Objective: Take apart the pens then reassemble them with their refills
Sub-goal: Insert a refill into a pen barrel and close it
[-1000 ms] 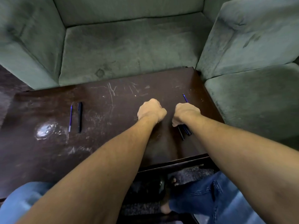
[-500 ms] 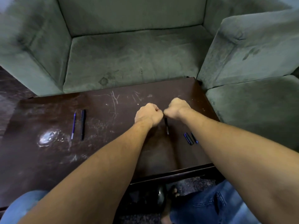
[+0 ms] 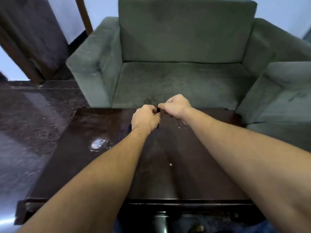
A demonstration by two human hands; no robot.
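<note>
Left hand (image 3: 145, 118) and right hand (image 3: 175, 106) shared one slim black pen (image 3: 158, 110).
Both pinched it above the dark-brown wooden table's (image 3: 193, 165) twelve o'clock edge; one blue refill (image 3: 122, 130) lay at the left hand's nine o'clock.

Two grips are in view, the left grip (image 3: 145, 119) and the right grip (image 3: 175, 106), and both pinch one dark pen (image 3: 158, 109) between them. Just left of the left grip lie two loose parts, both blurred: one purple refill (image 3: 122, 130) and one dark barrel (image 3: 129, 128), side by side. One desk (image 3: 193, 174) carries them. On it, nearer than the grips, are one white smear (image 3: 98, 144) to the left and two tiny white specks (image 3: 170, 164). There are two seats: one green armchair (image 3: 181, 78) beyond the grips and one second armchair (image 3: 282, 101) to their right.
</note>
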